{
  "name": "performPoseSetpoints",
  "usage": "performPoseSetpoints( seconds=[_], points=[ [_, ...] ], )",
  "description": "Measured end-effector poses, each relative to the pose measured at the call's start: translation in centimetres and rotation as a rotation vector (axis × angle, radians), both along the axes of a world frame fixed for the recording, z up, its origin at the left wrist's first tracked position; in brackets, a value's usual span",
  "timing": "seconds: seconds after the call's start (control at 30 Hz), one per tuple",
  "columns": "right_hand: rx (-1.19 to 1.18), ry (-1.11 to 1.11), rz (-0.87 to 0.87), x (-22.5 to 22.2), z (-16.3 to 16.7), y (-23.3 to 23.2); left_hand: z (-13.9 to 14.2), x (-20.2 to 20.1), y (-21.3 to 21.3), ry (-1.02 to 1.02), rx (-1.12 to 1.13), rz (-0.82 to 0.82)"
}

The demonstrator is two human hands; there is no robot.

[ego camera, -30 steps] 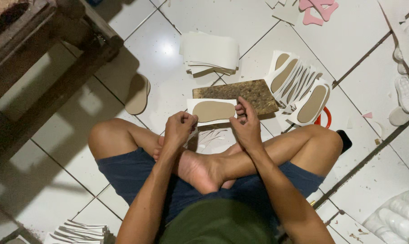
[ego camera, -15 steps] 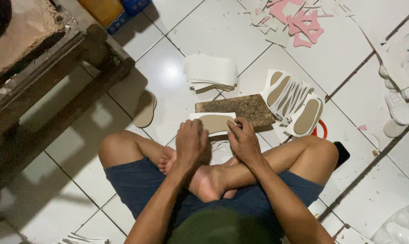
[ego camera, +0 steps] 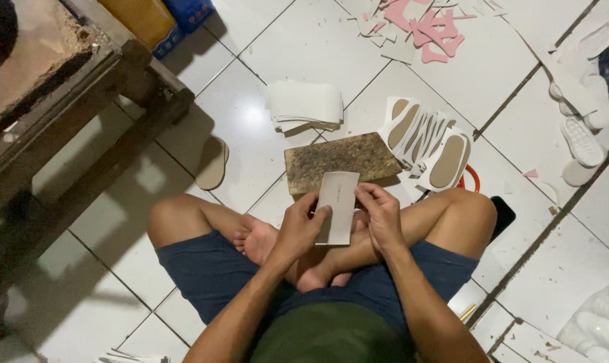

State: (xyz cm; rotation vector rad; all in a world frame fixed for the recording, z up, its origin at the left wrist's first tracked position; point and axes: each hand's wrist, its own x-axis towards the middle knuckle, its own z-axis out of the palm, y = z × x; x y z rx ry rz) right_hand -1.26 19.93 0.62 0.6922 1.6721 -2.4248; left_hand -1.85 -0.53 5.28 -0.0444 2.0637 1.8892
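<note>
I sit cross-legged on a white tiled floor. Both my hands hold one white rectangular sheet [ego camera: 338, 207] upright over my crossed feet. My left hand [ego camera: 300, 228] grips its left edge and lower part. My right hand [ego camera: 380, 216] pinches its right edge. Just beyond the sheet lies a rough brown cutting board [ego camera: 338, 160]. To the right of the board leans a fan of white sheets with sole-shaped holes [ego camera: 425, 140]. A stack of plain white sheets [ego camera: 304, 105] lies farther off.
A dark wooden bench [ego camera: 69, 101] stands at the left. A tan sole cut-out [ego camera: 212, 163] lies by its leg. Pink and white scraps [ego camera: 425, 27] lie at the top, white shoe soles [ego camera: 583, 134] at the right, and a black object [ego camera: 503, 214] is by my right knee.
The sheet was lying flat at the board's near edge under my hands; now both hands have lifted it and hold it upright over my feet. The view has shifted slightly.
</note>
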Motion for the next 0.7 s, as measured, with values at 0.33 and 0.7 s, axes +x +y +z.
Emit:
performPoseSetpoints(
  seconds=[0.33, 0.7],
  points=[
    [0.0, -0.015, 0.153, -0.5, 5.7, -1.7, -1.1, -0.2, -2.2, -0.341, 0.519, 0.227],
    [-0.235, -0.085, 0.162, -0.4, 6.3, -1.8, 0.2, 0.3, -2.4, -0.519, 0.768, 0.24]
  ],
)
